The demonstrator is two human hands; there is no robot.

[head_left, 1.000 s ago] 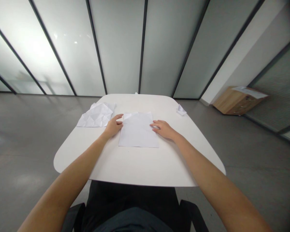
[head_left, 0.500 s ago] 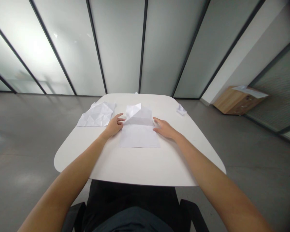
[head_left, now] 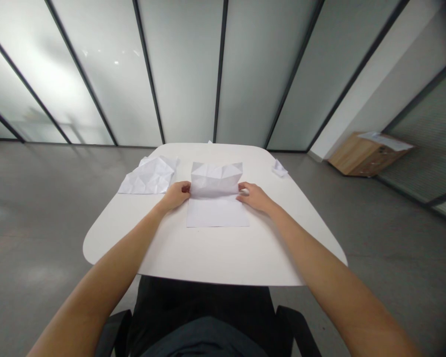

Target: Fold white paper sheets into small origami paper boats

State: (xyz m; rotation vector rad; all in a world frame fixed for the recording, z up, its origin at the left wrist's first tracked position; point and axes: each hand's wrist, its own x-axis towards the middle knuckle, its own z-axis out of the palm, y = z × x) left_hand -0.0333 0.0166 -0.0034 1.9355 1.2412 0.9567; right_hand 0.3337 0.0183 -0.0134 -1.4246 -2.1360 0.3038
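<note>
A creased white sheet of paper is in front of me, its near half flat on the table. The far half rises from a crosswise crease, with slanting folds along its top. At the left edge of the raised part, my left hand has its fingers curled closed on the paper. My right hand grips the opposite edge near the crease, thumb below and fingers above. Exactly how the fingertips pinch the paper is too small to make out.
The sheet lies on a white table with rounded corners. A heap of crumpled paper sits at the left, and a small folded paper piece near the right edge. A wooden cabinet stands on the floor beyond.
The far half of the sheet has opened out wider and now stands raised more evenly. My left hand's fingers have closed on the left edge; the sheet has shifted slightly right.
</note>
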